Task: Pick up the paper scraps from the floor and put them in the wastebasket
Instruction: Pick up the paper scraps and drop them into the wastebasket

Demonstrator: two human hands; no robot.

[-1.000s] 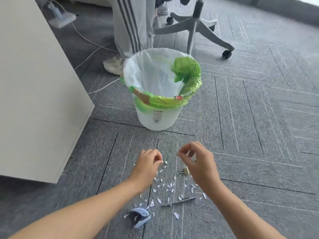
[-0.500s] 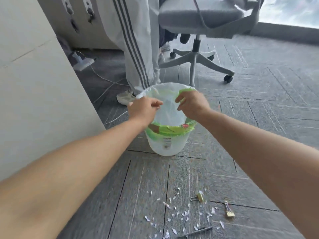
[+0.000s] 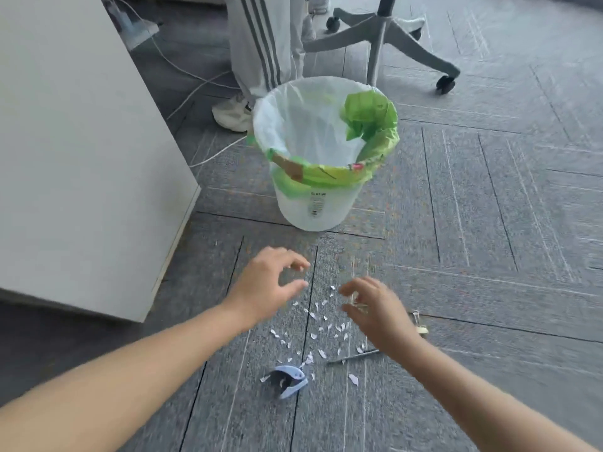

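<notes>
Grey carpet [image 3: 489, 223], scraps [image 3: 323, 321] between my hands toward six o'clock, left hand [image 3: 270, 285] and right hand [image 3: 378, 311] half-open, empty, wastebasket [image 3: 326, 207] at twelve.

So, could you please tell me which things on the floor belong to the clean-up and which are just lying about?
Part of the job:
paper scraps
wastebasket
left hand
right hand

Just lying about:
blue plastic clip
binder clip
thin metal rod
white cable
chair base
</notes>
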